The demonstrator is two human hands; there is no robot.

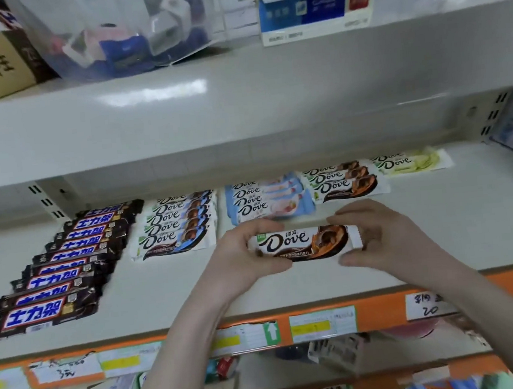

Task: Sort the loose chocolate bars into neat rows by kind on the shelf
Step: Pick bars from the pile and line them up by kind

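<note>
So both hands — left hand [242, 252] and right hand [378, 239] — are pinching an orange Dove bar [304, 244] by its ends, near shelf [439, 223] front | next, I'm guessing: tucking it onto matching orange row [343, 181], far right.

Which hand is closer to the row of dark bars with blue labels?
Left. The left hand sits nearer the dark bars; the right hand is farther, across the held Dove bar.

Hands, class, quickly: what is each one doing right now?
Left hand: grips the left end of the orange Dove bar.
Right hand: grips the bar's right end.
</note>
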